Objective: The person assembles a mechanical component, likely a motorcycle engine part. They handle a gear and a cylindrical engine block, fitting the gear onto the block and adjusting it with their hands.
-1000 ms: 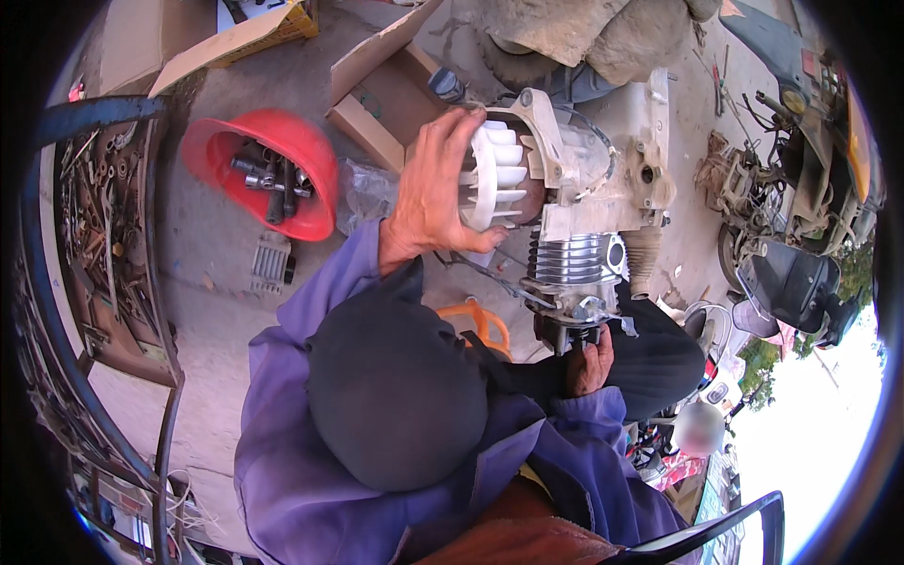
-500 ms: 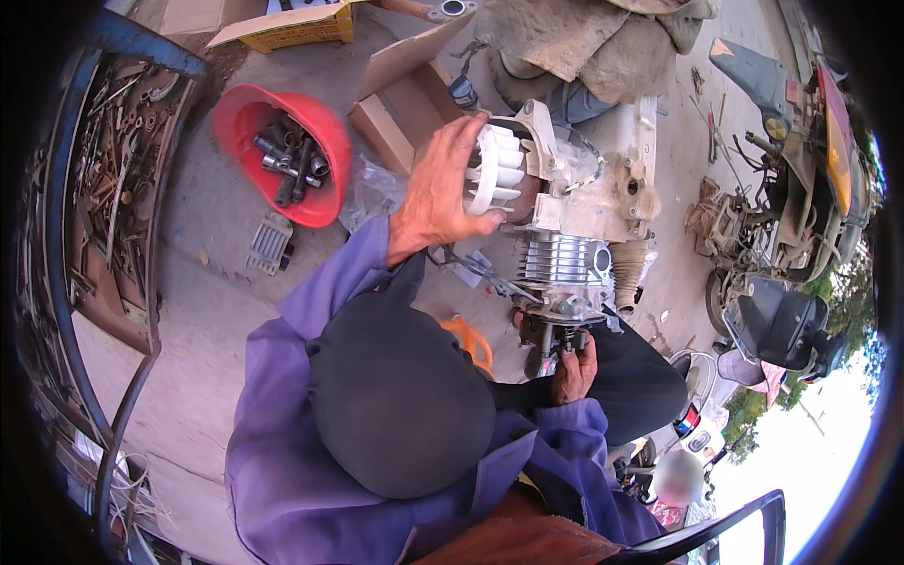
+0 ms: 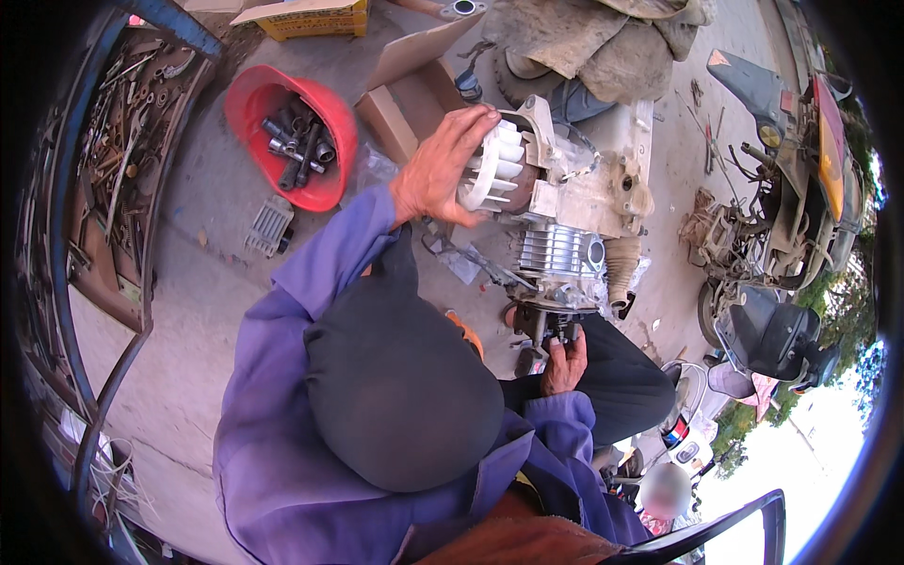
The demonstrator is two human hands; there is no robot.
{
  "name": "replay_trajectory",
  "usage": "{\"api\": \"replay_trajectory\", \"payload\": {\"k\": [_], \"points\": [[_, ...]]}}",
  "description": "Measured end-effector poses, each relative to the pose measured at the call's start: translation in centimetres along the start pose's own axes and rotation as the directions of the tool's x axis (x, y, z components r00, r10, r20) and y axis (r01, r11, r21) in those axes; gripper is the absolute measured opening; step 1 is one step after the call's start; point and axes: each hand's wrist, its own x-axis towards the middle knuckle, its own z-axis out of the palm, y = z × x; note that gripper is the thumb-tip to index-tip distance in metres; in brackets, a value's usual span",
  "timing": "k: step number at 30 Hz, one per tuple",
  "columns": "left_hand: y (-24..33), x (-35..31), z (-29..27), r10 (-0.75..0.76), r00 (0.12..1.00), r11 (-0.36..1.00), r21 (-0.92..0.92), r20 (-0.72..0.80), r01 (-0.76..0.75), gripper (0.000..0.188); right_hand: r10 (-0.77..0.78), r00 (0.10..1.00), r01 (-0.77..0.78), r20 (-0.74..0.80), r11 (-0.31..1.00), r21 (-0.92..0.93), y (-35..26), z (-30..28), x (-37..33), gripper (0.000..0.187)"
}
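Note:
A dusty scooter engine [image 3: 603, 193] lies in front of me, with a white cooling fan [image 3: 494, 168] on its left side. My left hand [image 3: 441, 168] is wrapped round the fan's rim, fingers on top and thumb below. Nearer to me the finned silver cylinder [image 3: 556, 250] ends in a cylinder head with a dark metal part [image 3: 562, 325]. Fingers of my right hand [image 3: 565, 363] are closed against that dark part from the near side; their tips are partly hidden. My black-trousered knee [image 3: 405, 395] fills the lower middle.
An upturned red helmet [image 3: 344, 174] holds sockets and tools, beside a small finned block [image 3: 270, 226]. An open cardboard box [image 3: 395, 118] stands beyond. A metal tray [image 3: 141, 311] of tools is at left. A partly dismantled scooter [image 3: 786, 217] stands right; a person [image 3: 662, 504] is at lower right.
The whole view has shifted slightly. My left hand has tilted a little at the fan and keeps its hold. The right hand stays at the dark part on the cylinder head.

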Motion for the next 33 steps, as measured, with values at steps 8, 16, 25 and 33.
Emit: {"api": "replay_trajectory", "payload": {"k": [8,16,25,33], "points": [[0.0,-0.1,-0.2,0.022,1.000,1.000,-0.008,0.011,-0.022,0.126,-0.014,1.000,0.013,-0.025,0.999,-0.049,0.9,-0.5,0.3,0.044],[0.3,0.4,-0.5,0.067,0.998,0.996,-0.063,-0.010,-0.068,0.121,-0.048,0.998,0.046,-0.035,0.997,-0.059,2.2,-1.2,0.3,0.053],[-0.7,0.2,-0.2,0.118,0.993,0.991,-0.055,-0.003,-0.118,0.125,-0.035,0.999,0.032,-0.037,0.996,-0.088,2.4,-1.5,0.5,0.054],[-0.6,0.4,-0.5,0.140,0.990,0.989,-0.055,-0.014,-0.140,0.124,-0.031,0.999,0.027,-0.025,0.991,-0.132,1.5,-1.0,0.4,0.047]]}}
